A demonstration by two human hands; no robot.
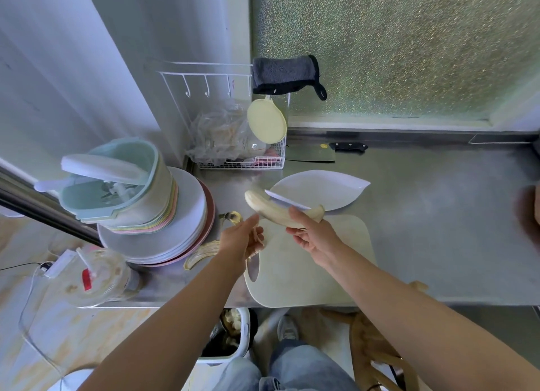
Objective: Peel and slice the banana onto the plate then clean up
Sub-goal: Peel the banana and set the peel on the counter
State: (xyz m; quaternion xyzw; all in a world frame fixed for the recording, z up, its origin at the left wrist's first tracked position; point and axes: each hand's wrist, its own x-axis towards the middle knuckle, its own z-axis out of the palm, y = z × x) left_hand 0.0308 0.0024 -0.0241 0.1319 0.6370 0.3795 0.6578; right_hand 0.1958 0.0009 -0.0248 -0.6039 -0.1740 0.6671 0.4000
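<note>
Head view:
- Right hand (312, 236) at centre frame, fingers curled round peeled banana (274, 209). Banana held in air over far edge of white cutting board (309, 271), tip pointing upper left.
- Left hand (242, 240) just left of it, fingers pinching thin peel strip (257, 237).
- White leaf-shaped plate (327, 186) on steel surface (438, 215) behind banana.
- White knife (287, 200) at plate's near-left rim.
- Stem-end peel (233, 216) and long peel section (203, 253) on surface left of board, beside plate stack (181, 238).
</note>
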